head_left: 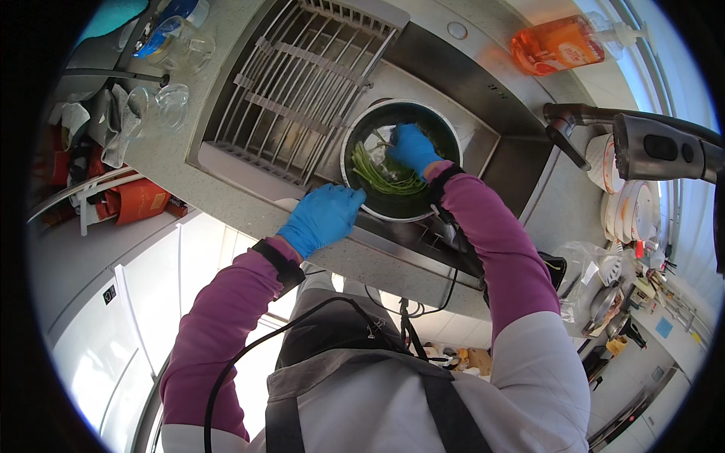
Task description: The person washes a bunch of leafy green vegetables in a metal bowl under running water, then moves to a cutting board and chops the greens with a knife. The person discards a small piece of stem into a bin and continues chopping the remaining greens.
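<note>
The gloved left hand (323,217) grips the metal bowl (445,136) rim at 7 o'clock, the bowl standing in the sink (483,151) beside the drying rack (302,83), while the gloved right hand (413,147) inside it closes on green stalks (381,180).

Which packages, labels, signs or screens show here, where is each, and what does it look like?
Clear pump bottle of orange liquid soap: behind the sink, top right, lying sideways in view, pale label.
Clear plastic bag: counter at right, crumpled.
Small dark sticker: white cabinet front, lower left.
No screens.
</note>
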Action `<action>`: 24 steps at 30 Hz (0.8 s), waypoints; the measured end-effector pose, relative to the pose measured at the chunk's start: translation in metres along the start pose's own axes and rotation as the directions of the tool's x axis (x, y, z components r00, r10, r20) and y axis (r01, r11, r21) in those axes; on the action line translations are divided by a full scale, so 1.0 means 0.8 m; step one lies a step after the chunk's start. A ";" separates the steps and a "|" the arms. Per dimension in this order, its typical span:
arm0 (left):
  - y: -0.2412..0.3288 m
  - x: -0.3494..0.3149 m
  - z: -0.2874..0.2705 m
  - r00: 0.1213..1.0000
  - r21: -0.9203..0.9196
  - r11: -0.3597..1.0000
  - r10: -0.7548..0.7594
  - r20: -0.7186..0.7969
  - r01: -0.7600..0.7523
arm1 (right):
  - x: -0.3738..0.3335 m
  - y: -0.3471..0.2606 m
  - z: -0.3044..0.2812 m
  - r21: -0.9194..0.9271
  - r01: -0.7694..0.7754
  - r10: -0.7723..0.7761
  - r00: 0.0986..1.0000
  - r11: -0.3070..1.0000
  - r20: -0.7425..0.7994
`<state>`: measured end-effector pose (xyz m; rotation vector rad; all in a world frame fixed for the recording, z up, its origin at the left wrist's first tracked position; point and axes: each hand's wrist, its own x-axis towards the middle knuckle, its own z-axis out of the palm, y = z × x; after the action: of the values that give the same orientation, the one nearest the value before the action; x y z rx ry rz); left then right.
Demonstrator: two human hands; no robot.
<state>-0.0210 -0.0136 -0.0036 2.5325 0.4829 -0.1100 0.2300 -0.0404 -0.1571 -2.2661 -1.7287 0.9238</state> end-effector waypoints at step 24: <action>0.002 0.000 -0.004 1.000 -0.005 1.000 -0.011 -0.011 0.011 | -0.056 0.007 -0.133 0.059 -0.095 0.101 0.988 0.994 -0.117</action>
<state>-0.0207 -0.0131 -0.0004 2.5274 0.5007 -0.0995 0.2865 -0.0573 -0.0573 -2.3384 -1.5379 0.8218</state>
